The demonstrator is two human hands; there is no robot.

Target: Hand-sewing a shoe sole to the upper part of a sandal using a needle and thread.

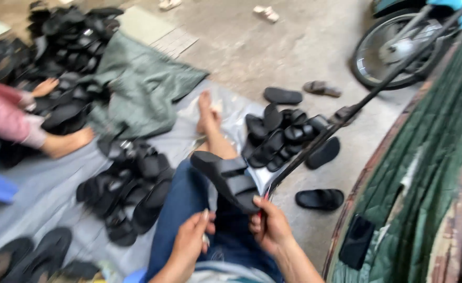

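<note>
- Holding a black sandal (230,181) just below the centre of the frame, the right hand (269,225) has its grip clamped on the sandal's near end, and something thin and red shows between its fingers; the frame is too blurred to tell what.
- The left hand (189,242) sits just beside it at lower centre, fingers curled together around a small pale object I cannot make out; it is near the sandal, not on it.
- The sandal is held by one end only, tilted up over the blue-trousered leg (181,209). With so little of it gripped, it may twist or slip down onto the lap or the grey sheet (47,188).
- If the red thing is a blade or a tool, a slip of the sandal would bring it against the thigh or the other hand, both very close.
- A dark rod (346,112) runs diagonally from the upper right down to the sandal; a swing of the sandal may knock it.
- Piles of sandals (128,191) lie left of the leg and another heap (280,136) right of centre; a dropped one would get lost among its look-alikes.
- Another person's bare foot (68,142) rests at the left, near the piles, and could be bumped.
</note>
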